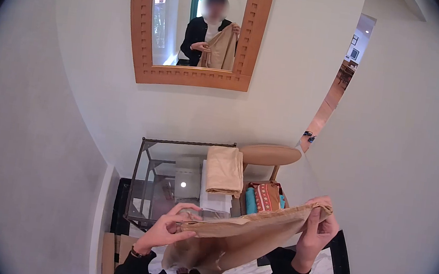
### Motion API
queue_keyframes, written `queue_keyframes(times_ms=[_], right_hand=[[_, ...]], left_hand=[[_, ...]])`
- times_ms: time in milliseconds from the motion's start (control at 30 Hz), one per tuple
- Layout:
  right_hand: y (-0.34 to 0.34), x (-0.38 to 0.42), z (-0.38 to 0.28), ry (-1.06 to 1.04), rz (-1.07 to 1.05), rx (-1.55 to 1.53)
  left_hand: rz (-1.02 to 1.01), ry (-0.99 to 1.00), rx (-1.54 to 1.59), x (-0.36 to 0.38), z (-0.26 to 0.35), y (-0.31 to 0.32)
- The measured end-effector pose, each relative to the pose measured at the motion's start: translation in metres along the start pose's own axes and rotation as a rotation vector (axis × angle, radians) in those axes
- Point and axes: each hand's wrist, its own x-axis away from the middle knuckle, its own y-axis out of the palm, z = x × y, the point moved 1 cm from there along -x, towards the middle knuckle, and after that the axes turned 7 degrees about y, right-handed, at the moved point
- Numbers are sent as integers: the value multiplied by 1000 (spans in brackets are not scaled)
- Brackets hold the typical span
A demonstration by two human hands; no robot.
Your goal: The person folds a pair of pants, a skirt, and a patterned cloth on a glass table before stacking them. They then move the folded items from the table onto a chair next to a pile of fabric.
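Note:
A tan cloth [250, 239] hangs stretched between my two hands, its top edge slanting up toward the right. My left hand [164, 231] pinches its left corner between thumb and fingers. On the other side my right hand [318, 231] is closed round the right corner, held higher. Below the edge the fabric drops in loose folds in front of my body. Beyond it, a folded tan cloth [224, 171] lies over white cloth [214, 201] on the glass-topped table [165, 157].
A chair [269, 155] beside the table holds folded teal and orange patterned textiles [268, 198]. A wood-framed mirror [137, 23] hangs on the wall ahead and reflects a person with the cloth. Cardboard [108, 255] stands at lower left, and a wall rises at right.

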Motion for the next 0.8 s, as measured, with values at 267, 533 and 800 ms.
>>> queue_keyframes(times_ms=[267, 533, 800], right_hand=[[5, -3, 4, -21, 3, 33], [-1, -6, -2, -57, -28, 63], [-36, -25, 7, -97, 191, 117]], left_hand=[[-30, -296, -408, 11, 15, 7], [-264, -194, -563, 39, -103, -8], [-197, -282, -709, 63, -147, -29]])
